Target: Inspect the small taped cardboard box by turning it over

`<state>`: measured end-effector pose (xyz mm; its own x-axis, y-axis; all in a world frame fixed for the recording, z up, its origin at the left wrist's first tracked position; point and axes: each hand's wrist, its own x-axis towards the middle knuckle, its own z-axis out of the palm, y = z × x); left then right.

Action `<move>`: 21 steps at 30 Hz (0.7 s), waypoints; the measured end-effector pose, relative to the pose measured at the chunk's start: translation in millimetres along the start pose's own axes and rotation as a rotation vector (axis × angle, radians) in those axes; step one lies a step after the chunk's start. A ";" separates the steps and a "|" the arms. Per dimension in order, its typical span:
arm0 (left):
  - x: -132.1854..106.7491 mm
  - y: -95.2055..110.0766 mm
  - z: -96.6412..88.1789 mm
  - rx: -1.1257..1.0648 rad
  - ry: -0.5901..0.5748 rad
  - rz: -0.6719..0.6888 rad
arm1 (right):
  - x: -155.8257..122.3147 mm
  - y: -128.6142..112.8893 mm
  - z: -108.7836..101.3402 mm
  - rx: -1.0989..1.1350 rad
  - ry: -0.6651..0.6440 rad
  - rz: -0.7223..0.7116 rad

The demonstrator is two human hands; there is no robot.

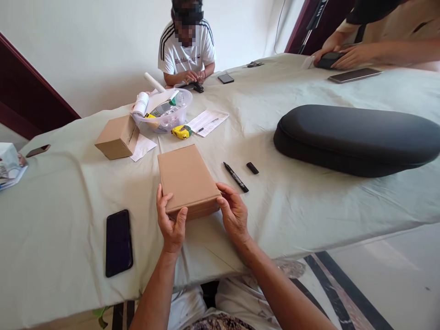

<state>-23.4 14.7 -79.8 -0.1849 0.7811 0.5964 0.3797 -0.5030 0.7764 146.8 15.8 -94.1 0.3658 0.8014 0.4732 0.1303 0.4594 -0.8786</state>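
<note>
Left fingers: the left hand (172, 224) is curled around the near left corner, thumb on the front edge, the other fingers along the left side.
Right fingers: the right hand (234, 213) grips the near right corner, thumb and forefinger against the box.
Box: a brown, rectangular cardboard box (189, 176) sits between both palms, just beyond the wearer's lap; whether its underside fully rests on the cloth is hard to tell.
Lid: the top lies flat and looks shut, with no writing visible on it; closing seems done, letting go is not.
Marker: a slim black marker pen (235, 177) lies right of the box, apparently uncapped; its short black cap (252, 168) is apart, not yet refitted.
Left side: a dark rectangular phone (118, 243) lies near the left forearm, cloth showing between it and the box.
Far side: a second brown cardboard box (117, 137) and a yellow-and-black tape measure (181, 132) bound movement forward.
Right side: a long black rounded case (357, 140) stands well apart, leaving sideways room beyond the marker.
Near edge: the pale green tablecloth (79, 211) drops away under the forearms, so there is little room toward the body.
</note>
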 end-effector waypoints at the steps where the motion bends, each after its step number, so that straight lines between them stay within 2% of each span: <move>1: 1.0 -0.3 -0.4 -0.003 0.006 -0.003 | 0.3 0.1 -1.1 -0.002 -0.016 0.018; 6: 6.0 -0.9 -3.2 -0.058 0.108 -0.027 | 1.6 0.4 -3.4 -0.041 -0.103 0.112; 9: 6.9 0.1 -3.7 -0.090 0.126 -0.034 | 1.1 -0.2 -3.8 -0.028 -0.111 0.152; 14: 6.1 0.0 -2.3 -0.114 0.142 -0.057 | 0.2 0.9 -5.8 -0.005 -0.079 0.115; 21: 11.9 -12.1 -6.0 -0.255 0.216 -0.105 | -0.6 -0.5 -5.8 0.072 -0.137 0.069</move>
<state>-35.6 27.9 -80.9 -0.4086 0.7511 0.5186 0.1147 -0.5214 0.8456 151.8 12.8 -94.4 0.2415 0.8746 0.4204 0.0408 0.4236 -0.9049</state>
